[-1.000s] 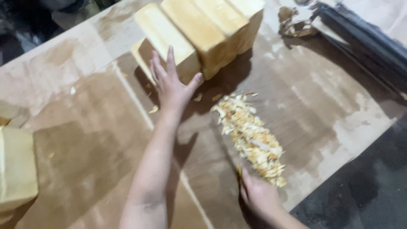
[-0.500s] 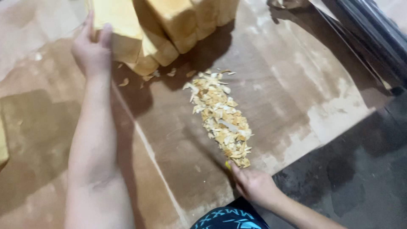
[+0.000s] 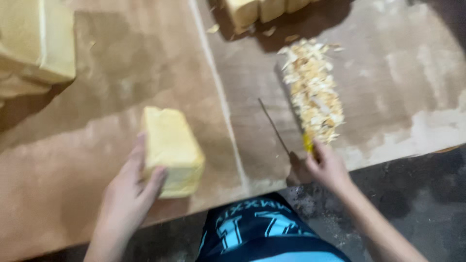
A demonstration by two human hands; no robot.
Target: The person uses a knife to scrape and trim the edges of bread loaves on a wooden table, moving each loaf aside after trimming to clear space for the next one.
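My left hand [image 3: 130,191] grips a pale yellow rectangular block [image 3: 171,148] lying on the brown paper-covered table [image 3: 97,111] near its front edge. My right hand [image 3: 326,165] holds a knife [image 3: 279,131] by a yellow handle, its thin blade pointing up and left above the table. Just beyond the right hand lies a long heap of pale shavings [image 3: 313,90].
More yellow blocks stand at the top centre [image 3: 262,9] and a stack sits at the far left [image 3: 36,46]. A paper seam [image 3: 218,92] runs down the table. Dark floor [image 3: 417,194] lies to the right and below. Blue shorts [image 3: 252,230] show at the bottom.
My left hand took one block from the row at the back and brought it toward the table's front edge. The view shifted left. My right hand stayed by the shavings.
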